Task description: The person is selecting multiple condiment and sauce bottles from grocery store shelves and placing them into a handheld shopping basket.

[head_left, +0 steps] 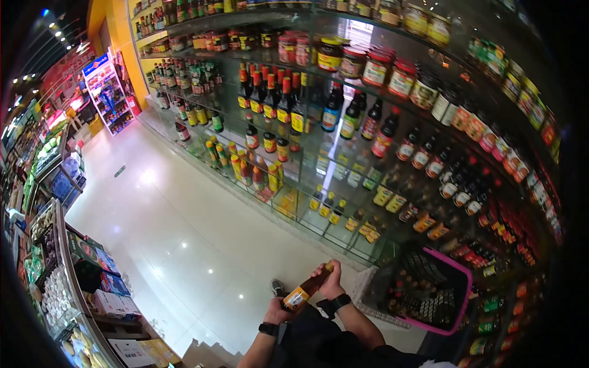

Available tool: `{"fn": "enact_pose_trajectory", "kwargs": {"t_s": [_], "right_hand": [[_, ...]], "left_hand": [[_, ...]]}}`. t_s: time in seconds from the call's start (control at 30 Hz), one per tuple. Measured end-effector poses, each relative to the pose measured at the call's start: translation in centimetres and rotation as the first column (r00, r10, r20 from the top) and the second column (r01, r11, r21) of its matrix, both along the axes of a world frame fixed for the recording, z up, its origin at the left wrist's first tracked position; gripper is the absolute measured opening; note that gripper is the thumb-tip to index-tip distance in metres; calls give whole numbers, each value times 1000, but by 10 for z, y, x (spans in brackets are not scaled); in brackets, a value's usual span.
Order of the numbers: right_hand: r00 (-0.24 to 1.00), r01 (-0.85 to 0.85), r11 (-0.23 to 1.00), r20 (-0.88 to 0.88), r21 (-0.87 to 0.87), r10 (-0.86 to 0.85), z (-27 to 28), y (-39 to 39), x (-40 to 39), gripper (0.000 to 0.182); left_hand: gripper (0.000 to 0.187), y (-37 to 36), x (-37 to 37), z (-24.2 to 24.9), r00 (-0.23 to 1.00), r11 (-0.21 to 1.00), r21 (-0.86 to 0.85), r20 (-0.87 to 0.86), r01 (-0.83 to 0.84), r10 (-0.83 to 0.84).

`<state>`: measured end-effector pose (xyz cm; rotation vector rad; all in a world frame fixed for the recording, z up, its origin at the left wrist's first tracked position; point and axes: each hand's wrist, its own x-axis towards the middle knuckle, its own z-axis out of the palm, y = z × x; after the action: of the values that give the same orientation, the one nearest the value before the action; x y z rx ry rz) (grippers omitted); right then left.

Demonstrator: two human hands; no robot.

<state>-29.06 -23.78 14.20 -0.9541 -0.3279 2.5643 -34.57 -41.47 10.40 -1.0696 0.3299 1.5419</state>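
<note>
An amber bottle (297, 298) with a yellow and white label is held at a tilt between both hands, low in the middle of the view. My left hand (278, 311) is closed round its lower end. Near the top, my right hand (332, 283) grips the neck, fingers wrapped about it. To the right of my right hand stands a black basket (469, 288) with a pink rim, holding several small dark items. Glass shelves of sauce bottles and jars rise just beyond the hands.
Dark bottles with red caps (282, 98) and red-lidded jars (402, 78) line the shelves. Produce bins (58, 294) and cardboard boxes (116, 303) run along the left side. A lit display rack (109, 92) stands at the aisle's far end, with pale tiled floor (184, 233) between.
</note>
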Motion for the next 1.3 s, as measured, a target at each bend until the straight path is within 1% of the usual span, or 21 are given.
{"fn": "enact_pose_trajectory", "kwargs": {"t_s": [0.03,0.1,0.17,0.23,0.33,0.37,0.43,0.5,0.57,0.6,0.63,0.73,0.8,0.83,0.93,1.03,1.1,1.17,1.2,1.23,1.3], "right_hand": [[1000,-27,1000,5,-7,27,-5,-5,-18,39],[999,-52,999,-13,-5,52,-5,-9,-58,38],[993,-116,992,-4,-44,116,-1,-13,-97,38],[990,-143,989,-4,-28,143,3,-12,-142,37],[984,-161,986,-86,-38,158,-9,-8,-216,38],[981,-172,984,-92,-36,168,2,-10,-237,38],[974,-200,979,-120,-48,193,20,-16,-277,37],[967,-219,975,-145,-38,211,24,-18,-322,37],[959,-266,963,-117,-48,259,24,-19,-356,37],[958,-272,961,-115,-53,264,23,-23,-369,37],[951,-301,952,-87,-52,296,23,-31,-379,36],[942,-336,941,-42,-48,334,16,-36,-415,36],[942,-337,938,-15,-77,337,14,-39,-439,36],[939,-342,937,-11,-74,342,13,-40,-452,36],[943,-330,940,9,-90,332,22,-47,-495,36],[950,-311,950,14,-21,312,40,-51,-548,36],[965,-261,965,0,14,261,54,-56,-586,36],[974,-217,976,-56,12,218,70,-62,-626,34],[984,-167,985,-60,51,170,93,-67,-643,32],[991,-115,989,-64,89,121,110,-71,-660,30],[990,-75,989,-113,130,90,115,-73,-696,28]], "left_hand": [[45,-11,-16,-24,983,986,128,162,-111,90],[45,-15,-44,-24,995,995,4,1,-96,96],[44,-19,-78,-27,992,992,41,-13,-122,123],[44,-22,-120,-29,988,985,79,-23,-151,153],[45,-30,-190,-22,987,986,116,-88,-121,132],[45,-32,-210,-12,985,984,118,-93,-131,142],[46,-38,-247,6,963,976,126,-180,-179,200],[47,-39,-283,18,950,969,105,-198,-223,240],[48,-43,-306,14,937,929,148,-33,-340,349],[49,-46,-316,6,938,933,131,-46,-335,343],[50,-53,-322,-1,920,916,88,11,-391,391],[50,-59,-347,-4,919,915,93,-7,-392,395],[50,-63,-370,-10,897,889,118,75,-442,436],[50,-64,-382,-13,894,886,120,80,-448,441],[51,-67,-428,-10,925,912,152,39,-380,379],[50,-64,-486,-19,931,905,224,31,-362,364],[49,-67,-532,-7,936,903,249,52,-349,347],[48,-67,-583,-10,959,915,305,-22,-263,282],[46,-65,-604,17,963,942,255,-94,-220,251],[45,-70,-626,37,953,917,310,-91,-250,290],[44,-72,-662,63,939,956,248,-262,-158,223]]}}
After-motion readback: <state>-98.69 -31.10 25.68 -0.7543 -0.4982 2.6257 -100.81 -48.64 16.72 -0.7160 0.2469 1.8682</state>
